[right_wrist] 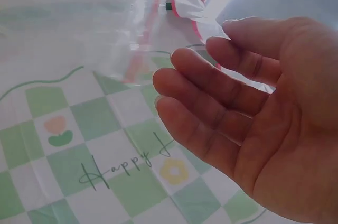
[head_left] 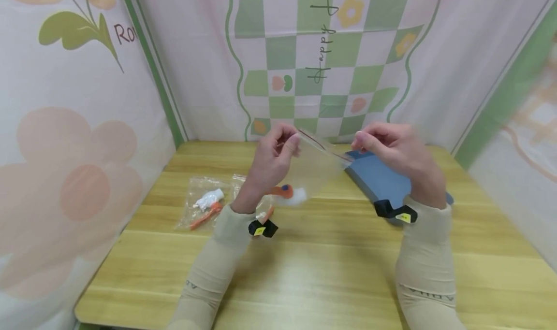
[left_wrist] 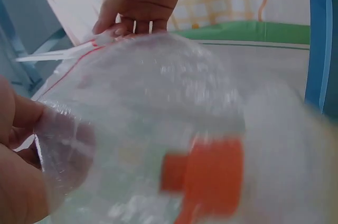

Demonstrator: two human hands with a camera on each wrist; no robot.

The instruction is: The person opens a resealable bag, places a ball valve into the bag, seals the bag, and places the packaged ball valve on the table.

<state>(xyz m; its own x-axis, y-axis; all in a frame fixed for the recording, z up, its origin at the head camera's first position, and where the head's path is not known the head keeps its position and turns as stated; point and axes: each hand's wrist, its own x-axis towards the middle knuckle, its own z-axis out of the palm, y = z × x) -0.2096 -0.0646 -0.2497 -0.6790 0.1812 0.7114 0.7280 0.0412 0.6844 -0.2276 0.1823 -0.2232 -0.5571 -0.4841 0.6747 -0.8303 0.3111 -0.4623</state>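
Note:
In the head view my left hand (head_left: 274, 158) pinches one top corner of a clear zip bag (head_left: 319, 168) with a red seal line. The bag hangs above the table. Low in it lie an orange piece (head_left: 278, 191) with a blue dot and a white item (head_left: 299, 196); the orange piece is blurred in the left wrist view (left_wrist: 214, 176). Just beyond the bag's other top corner is my right hand (head_left: 396, 149), its fingers loosely bent. The right wrist view shows a gap between the right fingers (right_wrist: 211, 108) and the bag (right_wrist: 79, 28).
Left on the wooden table (head_left: 322, 281) lies another clear bag (head_left: 191, 190) with a white item (head_left: 210, 198) and an orange stick-like piece (head_left: 204, 218). A further bag is partly behind my left wrist. A blue-grey object (head_left: 378, 180) lies under my right hand. Patterned curtains (head_left: 196, 69) surround the table.

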